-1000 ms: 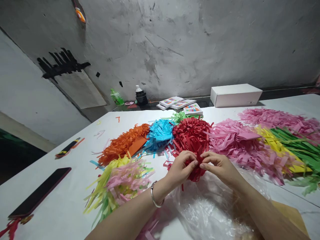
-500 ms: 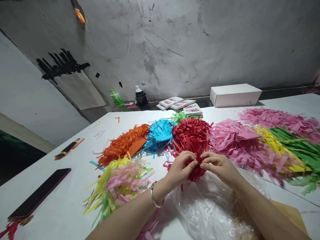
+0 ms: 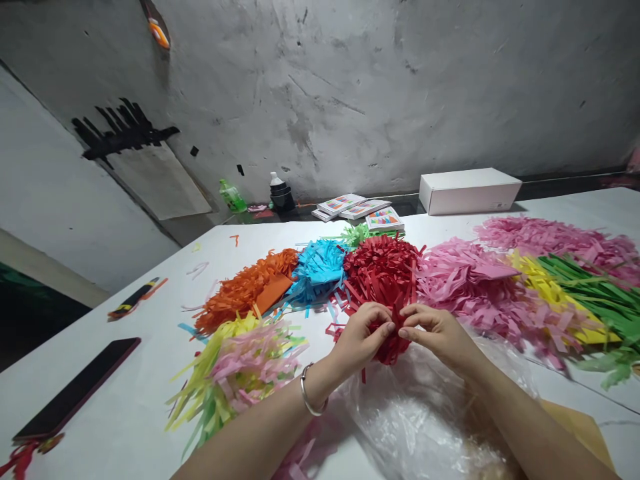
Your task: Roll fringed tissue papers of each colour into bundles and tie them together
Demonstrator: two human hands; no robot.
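Both of my hands meet at the near end of a pile of red fringed tissue paper. My left hand pinches a red paper piece between thumb and fingers. From the other side, my right hand pinches the same red paper, its fingertips close to the left thumb. Red strips hang below the fingers. Under my wrists lies a crumpled clear plastic bag. Blue fringed paper and orange fringed paper are left of the red pile; pink fringed paper is to its right.
Yellow and pink strips lie near my left forearm. A phone and a box cutter are on the left. Small flat boxes and a white box stand along the back. Green strips lie at right.
Almost nothing differs. The view has shifted very slightly, and both hands keep their pinch on the red paper.
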